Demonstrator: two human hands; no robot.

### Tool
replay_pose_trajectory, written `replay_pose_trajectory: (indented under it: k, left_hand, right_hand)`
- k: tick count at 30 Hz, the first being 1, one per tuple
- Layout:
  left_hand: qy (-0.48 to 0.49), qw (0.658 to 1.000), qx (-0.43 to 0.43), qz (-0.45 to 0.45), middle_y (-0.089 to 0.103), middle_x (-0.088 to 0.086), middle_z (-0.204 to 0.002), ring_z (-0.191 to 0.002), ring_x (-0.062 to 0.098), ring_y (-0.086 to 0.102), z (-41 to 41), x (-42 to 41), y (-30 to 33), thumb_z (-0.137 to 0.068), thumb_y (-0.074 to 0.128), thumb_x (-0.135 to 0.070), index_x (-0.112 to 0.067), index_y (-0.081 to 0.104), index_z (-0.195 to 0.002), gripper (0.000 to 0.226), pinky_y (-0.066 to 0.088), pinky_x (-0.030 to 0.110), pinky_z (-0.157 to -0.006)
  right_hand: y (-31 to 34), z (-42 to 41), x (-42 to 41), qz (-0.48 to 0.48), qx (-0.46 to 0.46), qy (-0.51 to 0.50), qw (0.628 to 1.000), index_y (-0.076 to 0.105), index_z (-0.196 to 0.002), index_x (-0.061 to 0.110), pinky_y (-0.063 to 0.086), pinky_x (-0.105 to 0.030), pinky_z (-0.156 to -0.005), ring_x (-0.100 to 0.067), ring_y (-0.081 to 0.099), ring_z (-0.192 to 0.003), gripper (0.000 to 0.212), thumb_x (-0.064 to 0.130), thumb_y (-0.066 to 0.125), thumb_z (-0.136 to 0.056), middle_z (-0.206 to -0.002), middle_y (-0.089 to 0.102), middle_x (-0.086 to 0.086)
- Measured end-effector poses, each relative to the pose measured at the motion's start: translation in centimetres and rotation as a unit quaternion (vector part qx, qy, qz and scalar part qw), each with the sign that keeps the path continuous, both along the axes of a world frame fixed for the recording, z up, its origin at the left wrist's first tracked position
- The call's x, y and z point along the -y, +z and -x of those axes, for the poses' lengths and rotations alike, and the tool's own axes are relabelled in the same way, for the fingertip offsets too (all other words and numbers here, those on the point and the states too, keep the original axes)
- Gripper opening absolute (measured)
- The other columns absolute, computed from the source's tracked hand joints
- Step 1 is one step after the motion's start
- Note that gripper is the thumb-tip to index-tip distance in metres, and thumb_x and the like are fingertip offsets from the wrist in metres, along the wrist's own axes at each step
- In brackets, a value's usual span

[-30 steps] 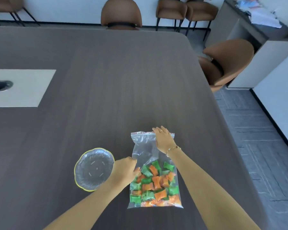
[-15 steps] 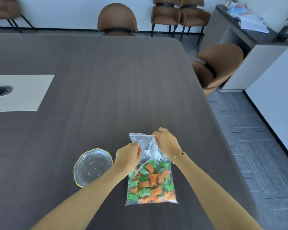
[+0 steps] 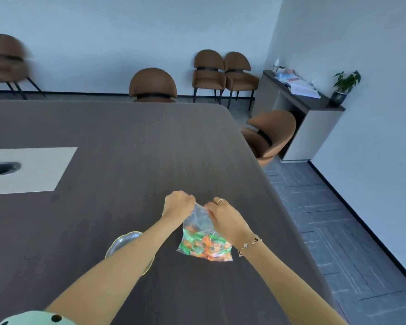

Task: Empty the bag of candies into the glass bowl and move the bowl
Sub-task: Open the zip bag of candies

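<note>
A clear zip bag of green and orange candies [image 3: 203, 245] stands upright on the dark table, its bottom resting on the surface. My left hand [image 3: 177, 204] pinches the top left edge of the bag. My right hand [image 3: 225, 218], with a ring and a bracelet, pinches the top right edge. The glass bowl [image 3: 122, 241] with a yellow rim sits on the table to the left of the bag, mostly hidden under my left forearm.
The dark table [image 3: 127, 141] has a pale inset panel [image 3: 33, 170] with a cable slot at the left. The table's right edge runs close to the bag. Brown chairs [image 3: 270, 134] stand around it, and a sideboard [image 3: 309, 106] with papers and a plant is at the right.
Both hands have lifted the bag's top off the table, so the bag now stands up with the candies sunk to its bottom. The view has tilted upward.
</note>
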State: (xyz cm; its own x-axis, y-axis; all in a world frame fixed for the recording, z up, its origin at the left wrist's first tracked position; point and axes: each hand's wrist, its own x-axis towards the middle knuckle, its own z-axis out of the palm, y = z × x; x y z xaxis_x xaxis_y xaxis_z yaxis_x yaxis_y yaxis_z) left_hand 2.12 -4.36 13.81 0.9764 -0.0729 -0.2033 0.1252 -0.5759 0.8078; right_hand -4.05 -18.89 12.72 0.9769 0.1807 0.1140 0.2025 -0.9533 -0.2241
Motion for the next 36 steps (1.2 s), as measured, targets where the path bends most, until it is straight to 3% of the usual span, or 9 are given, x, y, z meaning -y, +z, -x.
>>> replay_pose_trajectory:
  k: [4, 7, 14, 17, 20, 24, 29, 33, 36]
  left_hand:
    - [-0.017, 1.0, -0.017, 0.015, 0.063, 0.004, -0.058, -0.054, 0.018, 0.067, 0.9, -0.8, 0.6, -0.083, 0.046, -0.004, -0.005, 0.065, -0.059, 0.03, 0.061, 0.024, -0.062]
    - [-0.061, 0.998, -0.014, 0.009, 0.066, 0.001, -0.061, -0.041, 0.003, 0.062, 1.7, -1.3, 0.4, -0.09, 0.048, -0.012, -0.009, 0.066, -0.065, 0.031, 0.048, 0.007, -0.043]
    - [-0.143, 0.98, -0.048, 0.13, 0.069, 0.007, -0.07, -0.064, 0.019, 0.067, 2.8, -2.5, -0.9, -0.089, 0.064, -0.022, -0.014, 0.065, -0.07, 0.021, 0.052, 0.016, -0.051]
    - [-0.158, 0.982, -0.048, 0.095, 0.069, 0.004, -0.069, -0.067, 0.021, 0.069, 2.9, -3.0, -1.1, -0.09, 0.061, -0.021, -0.009, 0.064, -0.076, 0.018, 0.056, 0.021, -0.058]
    - [-0.181, 0.982, -0.043, 0.038, 0.068, 0.004, -0.073, -0.068, 0.019, 0.068, 3.4, -3.1, -0.8, -0.093, 0.056, -0.021, -0.004, 0.063, -0.088, 0.019, 0.055, 0.02, -0.061]
    - [-0.172, 0.985, -0.022, -0.009, 0.065, 0.004, -0.079, -0.06, 0.009, 0.062, 4.1, -3.4, -0.2, -0.095, 0.049, -0.021, -0.007, 0.06, -0.087, 0.019, 0.048, 0.012, -0.055]
    - [-0.161, 0.985, -0.014, -0.062, 0.068, 0.007, -0.079, -0.069, 0.02, 0.064, 4.6, -5.4, 0.2, -0.093, 0.047, -0.02, -0.009, 0.061, -0.083, 0.02, 0.055, 0.034, -0.075]
    - [-0.109, 0.993, -0.01, -0.04, 0.068, 0.014, -0.08, -0.075, 0.029, 0.065, 5.8, -5.8, -0.2, -0.088, 0.046, -0.02, -0.005, 0.059, -0.079, 0.022, 0.055, 0.047, -0.081]
    - [-0.063, 0.997, -0.019, -0.03, 0.057, 0.003, -0.068, -0.063, 0.023, 0.056, 6.7, -4.9, -0.2, -0.086, 0.044, -0.023, -0.013, 0.049, -0.068, 0.021, 0.049, 0.042, -0.064]
  right_hand:
    - [0.3, 1.6, -1.0, -0.065, -0.044, -0.019, 0.997, 0.065, -0.1, 0.012, 0.053, -0.034, -0.07, -0.023, 0.06, -0.082, 0.02, 0.015, 0.048, -0.091, -0.092, 0.06, -0.005]
    - [0.6, 2.0, -2.1, -0.227, -0.099, -0.11, 0.963, 0.068, -0.088, 0.018, 0.048, -0.025, -0.068, -0.011, 0.056, -0.07, 0.02, 0.031, 0.052, -0.088, -0.078, 0.061, 0.007]
    - [0.4, 1.2, -2.0, -0.393, -0.154, -0.166, 0.891, 0.076, -0.086, 0.014, 0.061, -0.032, -0.076, -0.018, 0.067, -0.075, 0.01, 0.018, 0.067, -0.085, -0.085, 0.074, -0.011]
    - [0.0, 1.1, -2.2, -0.394, -0.182, -0.182, 0.882, 0.074, -0.071, 0.024, 0.062, -0.032, -0.078, -0.016, 0.067, -0.072, 0.013, 0.022, 0.066, -0.082, -0.084, 0.075, -0.015]
    - [0.0, 1.2, -2.5, -0.383, -0.188, -0.201, 0.882, 0.076, -0.073, 0.019, 0.061, -0.03, -0.077, -0.016, 0.067, -0.07, 0.014, 0.02, 0.065, -0.081, -0.082, 0.076, -0.013]
    - [0.5, 1.2, -3.3, -0.311, -0.136, -0.167, 0.926, 0.076, -0.082, 0.009, 0.056, -0.026, -0.077, -0.014, 0.063, -0.073, 0.017, 0.012, 0.06, -0.082, -0.085, 0.075, -0.007]
    - [1.8, 0.6, -2.1, -0.288, -0.053, -0.211, 0.933, 0.07, -0.09, 0.004, 0.05, -0.017, -0.059, -0.017, 0.062, -0.077, 0.017, 0.008, 0.054, -0.088, -0.089, 0.071, -0.009]
    - [1.7, 2.1, -3.0, -0.221, -0.187, -0.161, 0.944, 0.064, -0.082, 0.009, 0.05, -0.036, -0.055, -0.023, 0.063, -0.062, 0.036, 0.044, 0.058, -0.083, -0.071, 0.067, -0.008]
    - [-0.2, 2.9, -4.3, -0.168, -0.227, -0.124, 0.951, 0.057, -0.08, 0.015, 0.036, -0.023, -0.049, -0.017, 0.056, -0.062, 0.024, 0.039, 0.056, -0.084, -0.068, 0.058, 0.003]
